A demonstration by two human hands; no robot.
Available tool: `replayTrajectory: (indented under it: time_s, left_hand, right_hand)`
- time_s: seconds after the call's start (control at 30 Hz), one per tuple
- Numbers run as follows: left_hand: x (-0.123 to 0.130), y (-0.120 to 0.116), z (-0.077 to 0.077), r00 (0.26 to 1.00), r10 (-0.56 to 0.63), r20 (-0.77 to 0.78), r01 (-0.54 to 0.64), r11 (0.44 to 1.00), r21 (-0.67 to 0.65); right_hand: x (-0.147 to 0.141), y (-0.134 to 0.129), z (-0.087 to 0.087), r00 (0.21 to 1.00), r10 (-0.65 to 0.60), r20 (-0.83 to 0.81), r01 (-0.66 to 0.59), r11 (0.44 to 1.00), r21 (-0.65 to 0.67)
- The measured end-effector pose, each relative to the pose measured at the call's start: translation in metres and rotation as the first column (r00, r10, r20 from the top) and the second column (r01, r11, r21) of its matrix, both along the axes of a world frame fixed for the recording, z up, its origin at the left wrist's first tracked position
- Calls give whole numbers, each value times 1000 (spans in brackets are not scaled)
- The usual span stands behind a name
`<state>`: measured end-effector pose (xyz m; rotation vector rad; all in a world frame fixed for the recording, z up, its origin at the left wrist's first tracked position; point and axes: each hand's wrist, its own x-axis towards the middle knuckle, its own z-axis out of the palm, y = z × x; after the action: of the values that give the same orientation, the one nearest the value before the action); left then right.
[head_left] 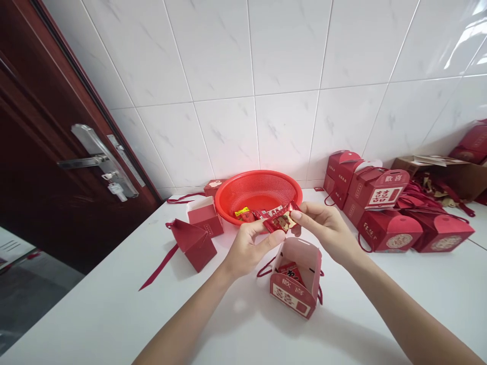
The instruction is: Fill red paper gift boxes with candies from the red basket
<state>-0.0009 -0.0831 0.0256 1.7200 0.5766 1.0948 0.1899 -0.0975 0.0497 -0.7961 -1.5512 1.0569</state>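
Between my two hands is a red wrapped candy (280, 221) with a picture on its wrapper. My left hand (249, 248) pinches its left end, and my right hand (326, 229) grips the right end. Just below them stands an open red gift box (294, 300) with pale lettering and dark red cord handles; a red packet (290, 272) lies inside it. Behind my hands sits a red plastic colander (262, 178), with a yellow-and-red packet (243, 213) and other red packets near its front. My fingers partly cover its front rim.
At left are a small red box with a ribbon (194, 246) and another open red box (206, 215). Several red gift boxes (384, 195) are grouped at right, beside a brown carton (462, 177) holding ribbons. A tiled wall (224, 137) backs the white table (114, 304); a door (34, 126) stands left.
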Motion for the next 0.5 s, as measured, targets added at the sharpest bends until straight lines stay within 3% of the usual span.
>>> replayTrajectory:
  time_s: [0.17, 0.3, 0.5]
  left_hand:
    - [0, -1, -2, 998, 58, -14, -59, 998, -4]
    - [1, -1, -1, 999, 48, -13, -48, 999, -7]
    - [1, -2, 0, 999, 31, 11, -31, 1000, 1]
  right_hand:
    - [2, 1, 1, 991, -48, 121, 42, 998, 51]
    - [2, 1, 0, 971, -134, 197, 99, 979, 178]
    - [-1, -1, -2, 978, -127, 164, 93, 975, 203]
